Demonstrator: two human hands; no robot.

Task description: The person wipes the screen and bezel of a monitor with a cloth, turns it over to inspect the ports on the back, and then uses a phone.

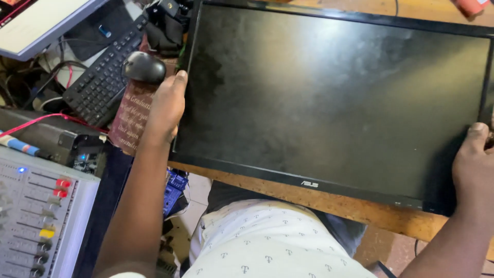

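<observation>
A black flat monitor lies screen-up on a wooden table, its dark screen dusty and smudged. My left hand grips the monitor's left edge, thumb resting on the bezel. My right hand holds the lower right corner, thumb on the front of the frame. Both arms reach forward from either side of my lap, where a white patterned shirt shows.
Left of the monitor sit a black mouse on a maroon card, a black keyboard, tangled cables, and a white audio mixer with coloured sliders. A light panel is at the top left.
</observation>
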